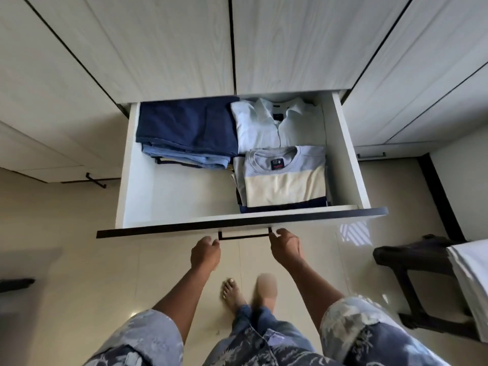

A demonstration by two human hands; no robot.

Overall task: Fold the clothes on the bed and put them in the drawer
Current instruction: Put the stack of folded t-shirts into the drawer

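The drawer [184, 223] stands pulled out from the wardrobe [290, 43] with the folded clothes inside: a navy-topped stack [188, 122] at its back left, a pale collared shirt [280, 122] at its back right, a grey-and-cream sweatshirt [284, 180] at its front right. Just below the drawer's front the left hand [206, 250] is at the left end of the handle [244, 236] and the right hand [286, 245] at its right end, fingers bent — whether they grasp it or only touch it cannot be told.

— What's where in the drawer [171, 202]?
— Inside: folded pile [187, 130] at ten o'clock, collared shirt [277, 122] at one, round-neck shirt [285, 183] at four. My left hand [206, 253] and right hand [286, 247] flank its handle [244, 236].
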